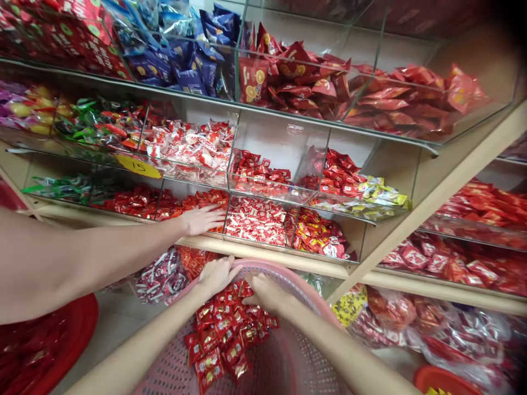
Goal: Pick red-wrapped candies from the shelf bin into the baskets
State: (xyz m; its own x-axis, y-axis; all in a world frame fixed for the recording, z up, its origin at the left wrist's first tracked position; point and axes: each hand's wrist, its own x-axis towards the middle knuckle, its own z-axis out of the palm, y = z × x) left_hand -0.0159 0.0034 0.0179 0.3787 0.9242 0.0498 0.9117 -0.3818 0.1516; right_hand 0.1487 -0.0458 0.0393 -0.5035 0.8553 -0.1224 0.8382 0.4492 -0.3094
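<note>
In pink basket [173, 351] | red packets [222, 340] by right fingers [257, 283] | left fingers [231, 272] at rim [284, 267] | grips: can't tell

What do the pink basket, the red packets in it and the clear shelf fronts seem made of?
Pink basket: likely moulded plastic, dull sheen; its wall is pierced by many small holes.
Red packets: apparently thin plastic or foil film, glossy, with bright highlights.
Clear shelf fronts: smooth acrylic or glass, can't tell which; transparent, with reflections.

The number "15" is handwritten in black on a yellow tag [138, 166].
</note>
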